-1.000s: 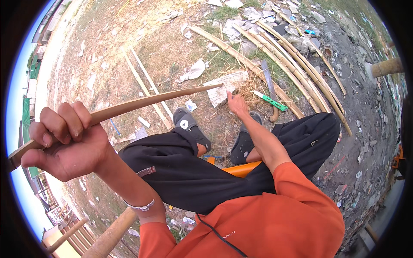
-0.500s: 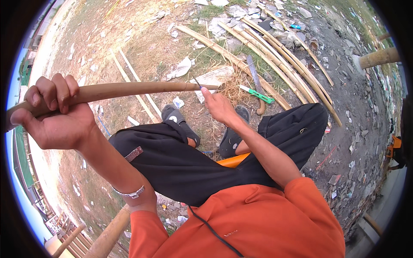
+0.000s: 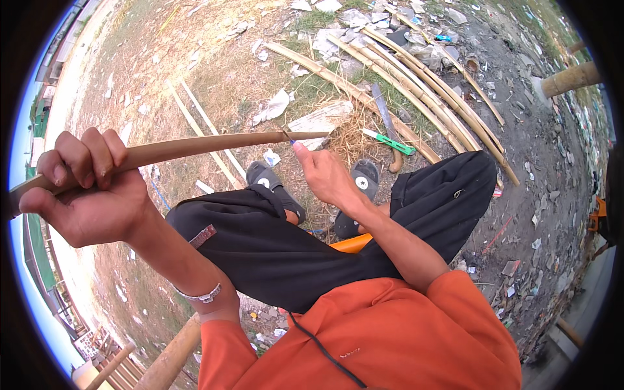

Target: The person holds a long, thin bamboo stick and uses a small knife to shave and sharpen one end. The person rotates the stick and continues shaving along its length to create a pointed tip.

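Observation:
My left hand (image 3: 84, 188) is closed around the thick end of a long bamboo strip (image 3: 214, 144) and holds it raised, reaching to the right above my knees. My right hand (image 3: 325, 175) is at the strip's far tip, fingers pinched on a small blue marker (image 3: 294, 142) whose point touches the bamboo. I sit with black-trousered legs bent and grey shoes (image 3: 270, 185) on the dirt below.
Several long bamboo poles (image 3: 416, 97) lie on the ground ahead. A big knife with a wooden handle (image 3: 389, 127) and a green-handled tool (image 3: 389, 142) lie by them. Two thin strips (image 3: 201, 127) rest at left, with scattered litter and a wooden post (image 3: 172, 354) beside me.
The bamboo strip levelled out and rose slightly in view. My right hand came up from the ground to its tip with the marker.

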{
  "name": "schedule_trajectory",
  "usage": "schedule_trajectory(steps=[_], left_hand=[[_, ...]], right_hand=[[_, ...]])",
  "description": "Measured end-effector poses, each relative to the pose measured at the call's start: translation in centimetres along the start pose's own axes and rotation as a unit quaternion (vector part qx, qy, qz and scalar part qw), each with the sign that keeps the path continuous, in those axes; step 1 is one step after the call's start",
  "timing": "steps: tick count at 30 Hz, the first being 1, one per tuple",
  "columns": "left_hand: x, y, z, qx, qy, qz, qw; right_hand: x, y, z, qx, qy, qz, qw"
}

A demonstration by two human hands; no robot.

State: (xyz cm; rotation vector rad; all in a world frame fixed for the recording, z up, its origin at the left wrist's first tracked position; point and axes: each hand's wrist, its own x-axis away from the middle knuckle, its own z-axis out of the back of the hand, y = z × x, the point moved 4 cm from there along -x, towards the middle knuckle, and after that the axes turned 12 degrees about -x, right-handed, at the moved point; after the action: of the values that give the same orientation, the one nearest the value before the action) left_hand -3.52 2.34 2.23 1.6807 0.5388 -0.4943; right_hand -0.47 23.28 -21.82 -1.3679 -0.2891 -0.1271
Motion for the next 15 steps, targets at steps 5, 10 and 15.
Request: schedule_trajectory(steps=[5,10,15], left_hand=[[-0.2,-0.1,0.0,-0.004,-0.014,-0.003,1.0],[0.2,0.1,-0.4,0.015,-0.028,-0.002,1.0],[0.3,0.4,-0.3,0.018,-0.053,-0.009,0.998]], right_hand=[[-0.5,-0.2,-0.1,0.002,-0.002,-0.01,1.0],[0.4,-0.3,0.1,-0.031,0.041,0.034,0.998],[-0.4,0.7,0.6,-0.038,0.049,0.009,0.998]])
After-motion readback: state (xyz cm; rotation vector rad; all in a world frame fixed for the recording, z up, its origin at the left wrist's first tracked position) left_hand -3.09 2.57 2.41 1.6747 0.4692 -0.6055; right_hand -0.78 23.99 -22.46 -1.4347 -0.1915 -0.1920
